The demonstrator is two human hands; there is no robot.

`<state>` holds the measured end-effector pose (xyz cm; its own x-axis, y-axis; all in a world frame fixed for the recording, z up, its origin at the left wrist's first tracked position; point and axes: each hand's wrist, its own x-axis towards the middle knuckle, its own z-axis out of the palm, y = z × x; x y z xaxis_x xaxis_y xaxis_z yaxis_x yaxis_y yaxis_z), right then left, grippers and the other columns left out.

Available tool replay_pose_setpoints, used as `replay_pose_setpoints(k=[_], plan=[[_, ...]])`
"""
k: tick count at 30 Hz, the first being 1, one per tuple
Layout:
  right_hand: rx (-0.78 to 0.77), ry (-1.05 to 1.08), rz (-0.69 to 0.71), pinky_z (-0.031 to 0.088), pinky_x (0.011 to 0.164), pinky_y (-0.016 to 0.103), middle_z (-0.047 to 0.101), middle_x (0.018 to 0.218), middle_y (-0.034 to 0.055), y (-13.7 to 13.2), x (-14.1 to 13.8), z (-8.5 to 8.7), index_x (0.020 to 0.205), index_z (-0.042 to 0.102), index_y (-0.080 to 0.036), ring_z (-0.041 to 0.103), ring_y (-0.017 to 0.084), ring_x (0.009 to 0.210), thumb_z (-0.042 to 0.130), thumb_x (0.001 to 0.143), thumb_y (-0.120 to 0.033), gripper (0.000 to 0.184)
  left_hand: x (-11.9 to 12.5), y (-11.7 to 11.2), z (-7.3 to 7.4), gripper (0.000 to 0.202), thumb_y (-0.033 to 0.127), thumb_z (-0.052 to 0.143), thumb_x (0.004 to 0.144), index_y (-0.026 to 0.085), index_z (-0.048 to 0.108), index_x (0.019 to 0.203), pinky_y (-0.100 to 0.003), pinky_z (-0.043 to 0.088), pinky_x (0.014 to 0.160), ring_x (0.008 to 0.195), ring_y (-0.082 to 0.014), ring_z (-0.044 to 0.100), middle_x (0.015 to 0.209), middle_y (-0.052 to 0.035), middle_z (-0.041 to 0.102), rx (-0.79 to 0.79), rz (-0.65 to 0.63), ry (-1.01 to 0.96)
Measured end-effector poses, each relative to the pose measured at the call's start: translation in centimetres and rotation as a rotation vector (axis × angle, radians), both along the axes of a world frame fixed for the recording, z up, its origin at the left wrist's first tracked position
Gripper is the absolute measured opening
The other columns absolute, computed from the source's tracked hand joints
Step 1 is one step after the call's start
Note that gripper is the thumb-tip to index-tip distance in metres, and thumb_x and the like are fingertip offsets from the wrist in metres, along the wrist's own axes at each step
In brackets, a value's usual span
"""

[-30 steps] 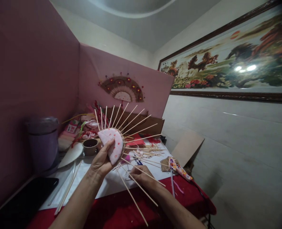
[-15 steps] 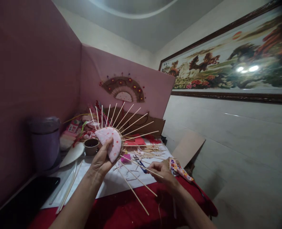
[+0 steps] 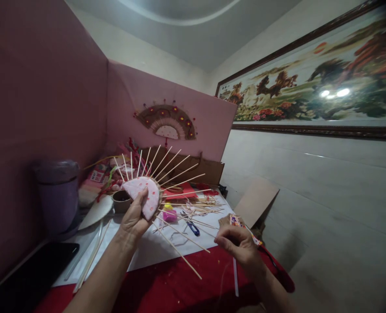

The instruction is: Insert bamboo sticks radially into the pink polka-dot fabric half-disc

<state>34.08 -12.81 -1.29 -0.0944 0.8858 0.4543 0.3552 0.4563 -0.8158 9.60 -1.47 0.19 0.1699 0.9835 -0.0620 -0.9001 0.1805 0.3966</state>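
Note:
My left hand (image 3: 137, 217) is wrapped around a half-round, pink-and-white padded piece (image 3: 151, 191) with small red spots, thumb across its face. Thin wooden sticks (image 3: 176, 164) fan out from its curved edge. My right hand (image 3: 238, 245) has its fingers pinched together near the tips of the sticks on the right side. What lies between those fingertips is too small to make out. Beyond it, a floral-patterned glue gun (image 3: 236, 221) rests on the table, partly hidden by the hand. Blue-handled scissors (image 3: 193, 228) lie on the white paper between my hands.
Loose sticks (image 3: 209, 202), a pink packet (image 3: 169, 215) and red paper (image 3: 182, 191) lie behind the scissors. To the left stand a brown cup (image 3: 121, 201) and purple lidded container (image 3: 58, 195), with a black phone (image 3: 39, 269) nearer. A finished fan (image 3: 168, 121) hangs on the pink panel.
My right hand has moved right and slightly down, away from the scissors, which show more fully. The padded piece with its sticks has shifted slightly left in view.

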Motion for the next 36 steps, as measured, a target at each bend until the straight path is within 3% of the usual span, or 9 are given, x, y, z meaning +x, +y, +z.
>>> replay_pose_setpoints(k=[4,9,13,18,22,29,36], plan=[[-0.05,-0.101,-0.012,0.026,0.049,0.025,0.042,0.052,-0.0015,0.5,-0.1,-0.8,0.06,0.058,-0.016,0.035,0.01,0.051,0.057,0.075,-0.039,0.028,-0.2,0.1,0.1,0.019,0.014,0.047,0.083,0.011,0.058,0.098,-0.032,0.057,0.059,0.061,-0.0187,0.067,0.069,-0.0093,0.07,-0.019,-0.032,-0.018],[-0.242,-0.073,0.017,0.027,0.049,0.022,0.043,0.052,-0.0028,3.2,-1.0,-2.8,0.057,0.054,-0.015,0.035,0.009,0.051,0.058,0.072,-0.038,0.028,-0.2,0.0,0.1,0.021,0.016,0.044,0.084,0.01,0.057,0.101,-0.033,0.057,0.055,0.059,-0.0203,0.067,0.068,-0.0101,0.069,-0.019,-0.082,-0.015],[-0.294,-0.268,0.072,0.026,0.049,0.021,0.041,0.05,-0.0043,4.0,-3.1,-3.7,0.056,0.056,-0.014,0.036,0.008,0.051,0.056,0.071,-0.029,0.021,-0.2,0.1,0.0,0.021,0.017,0.043,0.085,0.009,0.057,0.099,-0.035,0.057,0.057,0.061,-0.0207,0.067,0.069,-0.0109,0.069,-0.007,-0.099,-0.045],[-0.195,-0.639,0.136,0.029,0.054,0.019,0.054,0.057,-0.0043,2.9,-6.1,-3.5,0.066,0.063,-0.018,0.045,0.009,0.057,0.055,0.073,-0.028,0.014,-0.3,0.3,-0.1,0.023,0.018,0.041,0.086,0.01,0.056,0.101,-0.036,0.057,0.06,0.062,-0.0206,0.067,0.071,-0.0113,0.07,0.01,-0.084,-0.067],[-0.094,-0.792,0.185,0.032,0.058,0.02,0.062,0.065,-0.0035,2.5,-8.0,-3.8,0.073,0.065,-0.022,0.05,0.01,0.061,0.057,0.074,-0.033,0.014,-0.4,0.5,-0.3,0.025,0.021,0.04,0.086,0.01,0.055,0.103,-0.037,0.056,0.06,0.063,-0.022,0.067,0.07,-0.0114,0.07,0.024,-0.129,-0.054],[0.009,-0.866,0.227,0.03,0.053,0.019,0.066,0.067,-0.003,2.2,-9.7,-3.9,0.078,0.065,-0.022,0.052,0.008,0.058,0.054,0.077,-0.03,0.015,-0.2,0.2,-0.3,0.024,0.024,0.04,0.087,0.01,0.055,0.099,-0.039,0.056,0.055,0.056,-0.0215,0.066,0.066,-0.0101,0.069,0.022,-0.147,-0.013],[-0.003,-0.859,0.304,0.029,0.048,0.018,0.067,0.069,-0.0022,1.9,-11.5,-3.9,0.079,0.066,-0.019,0.052,0.008,0.056,0.05,0.078,-0.027,0.018,-0.1,0.3,-0.5,0.026,0.025,0.038,0.087,0.009,0.055,0.098,-0.029,0.054,0.045,0.053,-0.0202,0.065,0.063,-0.0108,0.068,0.045,-0.155,-0.012]])
